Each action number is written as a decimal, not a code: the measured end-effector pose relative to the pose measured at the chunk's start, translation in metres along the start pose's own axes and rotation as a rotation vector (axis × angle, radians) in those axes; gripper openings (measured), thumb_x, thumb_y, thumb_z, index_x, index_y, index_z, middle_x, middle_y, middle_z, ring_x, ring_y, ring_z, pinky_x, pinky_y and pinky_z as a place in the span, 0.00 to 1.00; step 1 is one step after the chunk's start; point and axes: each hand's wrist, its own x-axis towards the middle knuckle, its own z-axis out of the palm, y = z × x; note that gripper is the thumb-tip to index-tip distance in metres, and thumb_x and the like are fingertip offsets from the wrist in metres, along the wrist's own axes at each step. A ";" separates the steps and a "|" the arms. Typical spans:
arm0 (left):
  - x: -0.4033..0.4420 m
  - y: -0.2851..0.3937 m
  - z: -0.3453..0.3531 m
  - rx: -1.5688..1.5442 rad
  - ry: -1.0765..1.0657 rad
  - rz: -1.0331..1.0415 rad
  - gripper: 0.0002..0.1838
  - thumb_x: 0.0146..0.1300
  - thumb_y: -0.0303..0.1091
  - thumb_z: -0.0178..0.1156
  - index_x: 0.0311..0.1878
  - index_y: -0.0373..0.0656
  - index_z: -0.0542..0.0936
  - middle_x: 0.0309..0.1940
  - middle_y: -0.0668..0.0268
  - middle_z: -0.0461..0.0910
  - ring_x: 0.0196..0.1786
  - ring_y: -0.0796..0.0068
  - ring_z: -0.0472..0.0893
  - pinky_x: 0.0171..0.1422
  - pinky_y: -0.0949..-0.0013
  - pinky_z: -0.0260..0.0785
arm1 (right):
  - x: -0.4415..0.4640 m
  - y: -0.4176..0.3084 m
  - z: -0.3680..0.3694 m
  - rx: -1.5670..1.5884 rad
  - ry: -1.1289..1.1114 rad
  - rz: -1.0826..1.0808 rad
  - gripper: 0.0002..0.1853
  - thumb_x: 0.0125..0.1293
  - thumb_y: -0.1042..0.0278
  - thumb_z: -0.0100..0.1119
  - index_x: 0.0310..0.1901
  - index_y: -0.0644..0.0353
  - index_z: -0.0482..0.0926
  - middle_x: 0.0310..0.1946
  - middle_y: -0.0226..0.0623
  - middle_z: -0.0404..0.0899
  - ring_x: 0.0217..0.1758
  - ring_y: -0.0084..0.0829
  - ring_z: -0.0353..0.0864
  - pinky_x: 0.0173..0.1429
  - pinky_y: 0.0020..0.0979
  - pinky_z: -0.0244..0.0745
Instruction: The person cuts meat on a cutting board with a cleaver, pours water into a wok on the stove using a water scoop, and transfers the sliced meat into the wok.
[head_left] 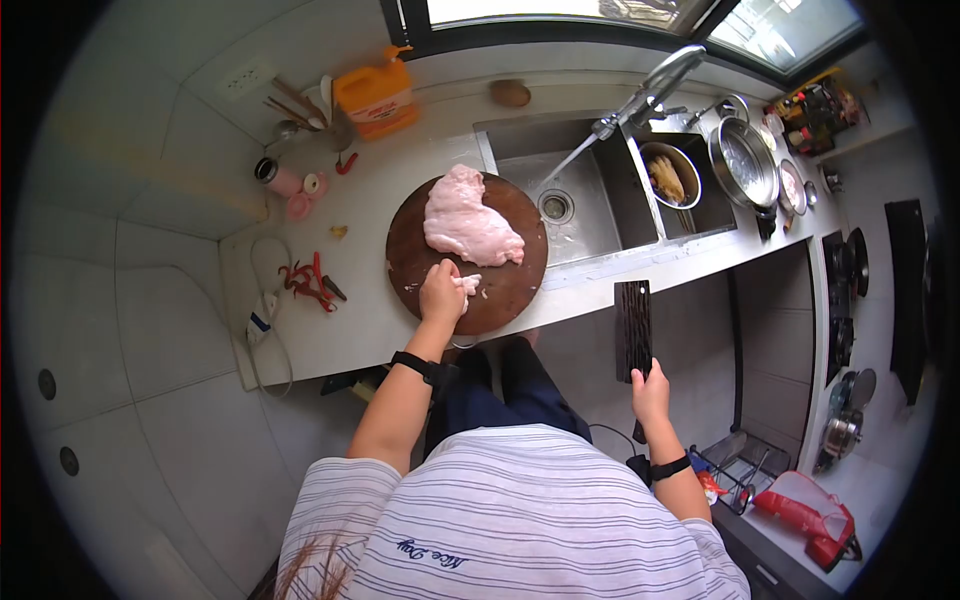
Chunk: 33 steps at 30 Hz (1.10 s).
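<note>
On a round wooden cutting board (400, 235) lies a large pale pink piece of raw meat (468, 225). Over the board's lower left, my left hand (441, 292) is closed on small pale meat scraps (468, 285), just below the large piece. My right hand (651, 392) grips a dark, broad-bladed cleaver (633, 325) by its lower end. The cleaver points away from me, off the counter's front edge and right of the board.
Behind the board's right side, water runs from a faucet (668, 75) into the sink (590, 225). Red chilies (318, 283) and a white cable (285, 340) lie left. An orange jug (376, 97) stands behind; a metal pot (742, 160) is at the right.
</note>
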 end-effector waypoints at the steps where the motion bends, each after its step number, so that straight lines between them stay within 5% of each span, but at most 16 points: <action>1: -0.003 0.004 0.000 0.007 -0.006 0.009 0.13 0.49 0.30 0.60 0.39 0.48 0.72 0.39 0.56 0.72 0.41 0.52 0.75 0.44 0.54 0.71 | -0.004 0.005 -0.003 0.014 0.015 0.016 0.19 0.58 0.69 0.56 0.49 0.70 0.70 0.34 0.58 0.77 0.40 0.56 0.77 0.43 0.44 0.71; 4: -0.015 0.025 -0.012 0.260 -0.095 0.110 0.24 0.45 0.28 0.61 0.48 0.57 0.72 0.44 0.59 0.70 0.49 0.54 0.71 0.49 0.56 0.70 | -0.011 0.022 -0.014 0.063 0.054 0.040 0.15 0.57 0.71 0.56 0.45 0.68 0.71 0.33 0.56 0.77 0.39 0.55 0.77 0.42 0.44 0.71; 9: -0.024 0.015 -0.002 0.455 -0.111 0.296 0.18 0.45 0.27 0.59 0.44 0.52 0.75 0.41 0.59 0.70 0.46 0.55 0.72 0.46 0.56 0.71 | -0.007 0.063 -0.037 0.125 0.110 0.063 0.11 0.57 0.73 0.56 0.41 0.67 0.71 0.31 0.54 0.78 0.38 0.55 0.77 0.41 0.43 0.71; 12: -0.017 -0.005 0.009 0.351 -0.002 0.205 0.07 0.46 0.25 0.59 0.32 0.45 0.80 0.36 0.57 0.73 0.40 0.54 0.76 0.46 0.57 0.70 | 0.009 0.096 -0.053 0.140 0.134 0.056 0.12 0.57 0.72 0.55 0.43 0.68 0.71 0.32 0.55 0.78 0.38 0.54 0.77 0.41 0.43 0.71; 15: -0.009 0.001 0.005 0.292 0.083 0.037 0.08 0.45 0.25 0.58 0.32 0.42 0.80 0.32 0.55 0.78 0.35 0.56 0.79 0.43 0.57 0.71 | 0.027 0.133 -0.080 0.168 0.130 0.051 0.15 0.58 0.72 0.55 0.45 0.69 0.71 0.33 0.56 0.78 0.39 0.54 0.78 0.42 0.42 0.72; 17: -0.009 0.023 -0.009 -0.003 0.076 -0.307 0.07 0.45 0.24 0.57 0.30 0.40 0.78 0.24 0.60 0.77 0.26 0.64 0.78 0.32 0.62 0.71 | 0.040 0.163 -0.102 0.184 0.167 0.048 0.16 0.58 0.71 0.56 0.46 0.69 0.71 0.34 0.56 0.78 0.40 0.53 0.78 0.43 0.41 0.72; 20: -0.002 0.026 -0.017 -0.248 0.204 -0.262 0.04 0.46 0.23 0.55 0.28 0.42 0.75 0.21 0.69 0.73 0.22 0.79 0.72 0.25 0.71 0.66 | 0.056 0.231 -0.134 0.236 0.133 0.192 0.21 0.58 0.71 0.55 0.51 0.74 0.68 0.36 0.59 0.77 0.42 0.54 0.78 0.46 0.41 0.72; 23: -0.007 0.103 -0.031 -0.529 0.236 -0.258 0.05 0.49 0.22 0.53 0.30 0.40 0.76 0.22 0.72 0.73 0.23 0.80 0.71 0.26 0.71 0.66 | 0.066 0.280 -0.173 0.147 0.270 0.171 0.22 0.57 0.70 0.55 0.51 0.74 0.68 0.38 0.60 0.77 0.42 0.55 0.77 0.46 0.43 0.71; 24: -0.001 0.112 -0.026 -0.582 0.231 -0.154 0.05 0.50 0.22 0.52 0.30 0.40 0.75 0.22 0.71 0.73 0.23 0.81 0.71 0.25 0.72 0.66 | 0.077 0.350 -0.154 -0.134 0.560 -0.247 0.23 0.58 0.72 0.54 0.53 0.77 0.66 0.32 0.53 0.78 0.25 0.40 0.81 0.26 0.34 0.74; 25: 0.006 0.129 -0.015 -0.639 0.223 -0.049 0.04 0.52 0.22 0.51 0.30 0.40 0.75 0.23 0.71 0.73 0.23 0.81 0.71 0.24 0.73 0.65 | 0.072 0.334 -0.184 0.172 0.271 0.188 0.24 0.58 0.72 0.54 0.54 0.77 0.66 0.36 0.57 0.78 0.29 0.43 0.81 0.34 0.36 0.77; 27: -0.002 0.228 0.000 -0.663 0.234 -0.026 0.04 0.52 0.21 0.49 0.28 0.42 0.72 0.20 0.72 0.69 0.21 0.83 0.69 0.22 0.75 0.63 | 0.072 0.361 -0.192 0.124 0.410 0.204 0.22 0.57 0.71 0.55 0.52 0.76 0.67 0.38 0.59 0.77 0.35 0.46 0.81 0.41 0.38 0.76; 28: 0.004 0.256 0.014 -0.787 0.101 -0.013 0.06 0.51 0.20 0.47 0.28 0.44 0.70 0.20 0.72 0.68 0.20 0.84 0.67 0.21 0.76 0.61 | 0.069 0.345 -0.214 0.223 0.375 0.264 0.23 0.58 0.68 0.56 0.52 0.76 0.68 0.43 0.63 0.74 0.50 0.56 0.74 0.54 0.42 0.69; 33: 0.042 0.445 0.114 -1.193 -0.443 0.260 0.11 0.46 0.16 0.43 0.28 0.47 0.65 0.22 0.75 0.65 0.19 0.87 0.63 0.21 0.79 0.57 | 0.073 0.367 -0.238 0.168 0.371 0.460 0.23 0.58 0.64 0.56 0.51 0.70 0.69 0.40 0.61 0.76 0.46 0.56 0.76 0.50 0.46 0.70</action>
